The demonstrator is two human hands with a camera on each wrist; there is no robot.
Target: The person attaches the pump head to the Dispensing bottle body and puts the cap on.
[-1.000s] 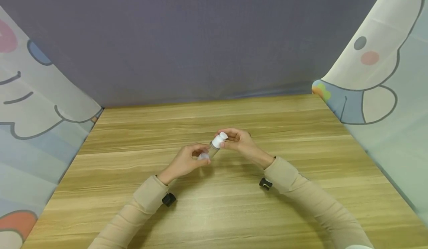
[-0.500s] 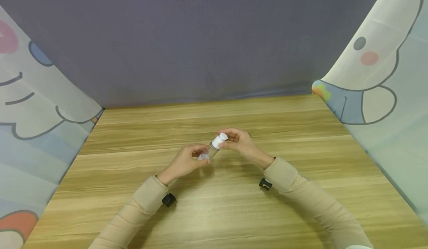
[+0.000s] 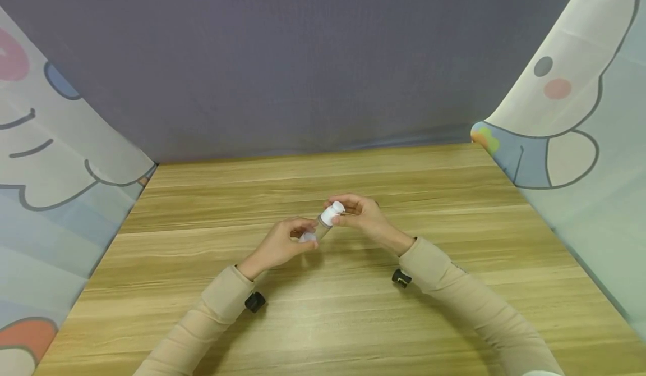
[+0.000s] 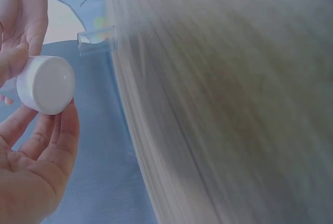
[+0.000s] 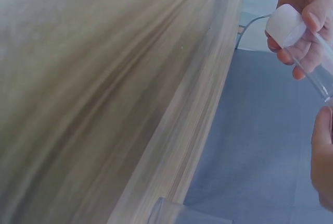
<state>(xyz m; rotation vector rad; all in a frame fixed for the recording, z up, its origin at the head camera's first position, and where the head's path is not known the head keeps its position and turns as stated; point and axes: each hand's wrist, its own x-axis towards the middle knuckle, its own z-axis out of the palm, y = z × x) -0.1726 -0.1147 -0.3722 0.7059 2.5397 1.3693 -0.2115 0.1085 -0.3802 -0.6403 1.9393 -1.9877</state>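
Both my hands hold one small clear bottle (image 5: pixel 318 77) at a tilt over the table. My right hand (image 3: pixel 368 217) pinches its white upper part (image 3: pixel 330 215), which ends in a small knob. At the lower end, my left hand (image 3: pixel 279 245) grips the round white base (image 4: pixel 53 86) between thumb and fingers. The flat underside of that base faces the left wrist camera. Most of the right hand's grip lies outside the right wrist view.
A clear open cylinder (image 4: pixel 97 40) stands on the wooden table (image 3: pixel 323 320), in the left wrist view beyond the hands. Behind the table hangs a dark grey cloth (image 3: pixel 303 67). Cartoon-printed curtains (image 3: pixel 560 101) close off both sides.
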